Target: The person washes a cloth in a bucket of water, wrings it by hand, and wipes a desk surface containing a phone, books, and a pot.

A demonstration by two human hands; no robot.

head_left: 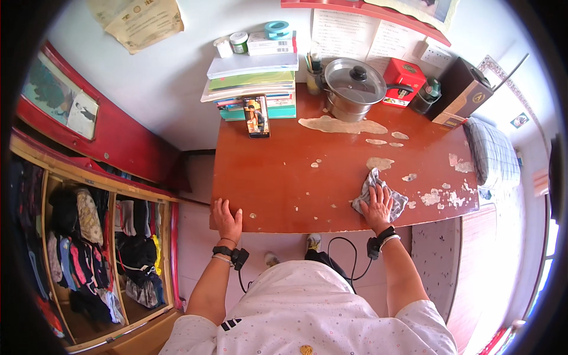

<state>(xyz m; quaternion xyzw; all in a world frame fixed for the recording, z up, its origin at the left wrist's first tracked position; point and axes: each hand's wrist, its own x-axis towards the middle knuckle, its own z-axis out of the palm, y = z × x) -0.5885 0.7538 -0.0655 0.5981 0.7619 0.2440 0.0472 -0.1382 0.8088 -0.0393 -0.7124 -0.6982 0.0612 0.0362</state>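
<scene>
On the worn red-brown table (pixel 284 177), my right hand (pixel 377 207) presses a crumpled grey cloth (pixel 397 204) against the top, near the front edge right of centre. The cloth bunches out around my fingers, and its underside is hidden. My left hand (pixel 227 222) rests at the table's front left corner, fingers spread and nothing in them. A black band with a small device and a cable sits on each wrist.
A phone (pixel 256 117) leans on a stack of books (pixel 254 89) at the back left. Behind stand a lidded steel pot (pixel 349 106), a red box (pixel 403 80), a jar (pixel 426 97) and a dark tall box (pixel 461 94). A plaid bundle (pixel 491 151) lies right; an open wardrobe (pixel 112 195) stands left.
</scene>
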